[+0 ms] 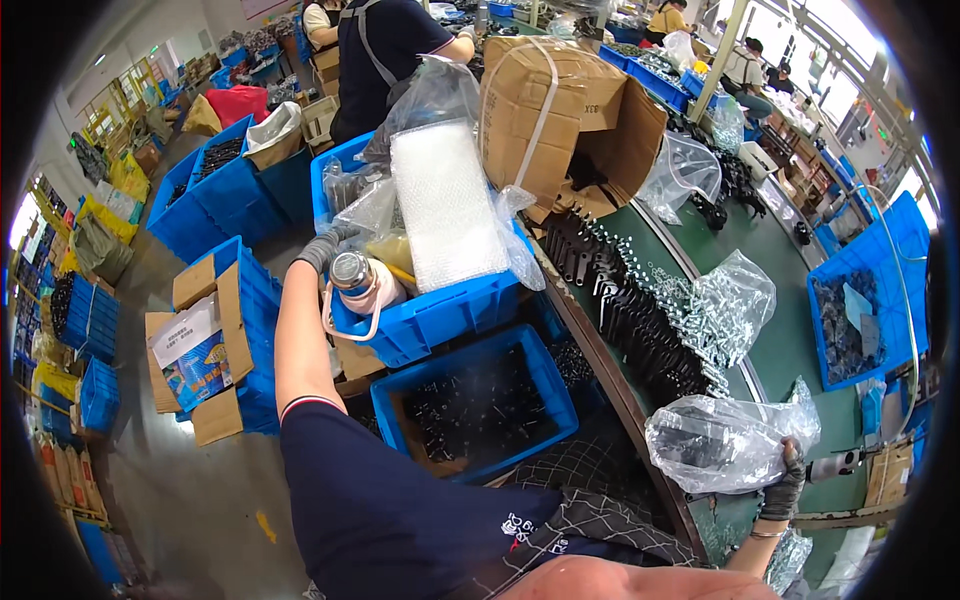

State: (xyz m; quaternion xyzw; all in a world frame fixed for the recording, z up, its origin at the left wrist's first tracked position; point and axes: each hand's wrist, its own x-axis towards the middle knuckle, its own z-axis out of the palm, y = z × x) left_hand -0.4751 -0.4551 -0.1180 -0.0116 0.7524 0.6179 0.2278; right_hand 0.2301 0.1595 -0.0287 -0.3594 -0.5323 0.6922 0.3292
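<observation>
My left hand, in a grey glove with bare fingertips, reaches over the left rim of a blue crate. It is beside a clear plastic bag, and its fingers are too hidden to read. A bottle with a metal lid and a pale carrying loop stands just below that wrist. White bubble wrap lies across the crate. At the lower right, my gloved right hand closes on the edge of a clear plastic bag with something dark inside, above the green bench.
Black metal parts lie in a row along the green bench, beside loose silver bolts. An open carton stands at the far end. Below sits another blue crate of small dark parts. A co-worker stands beyond.
</observation>
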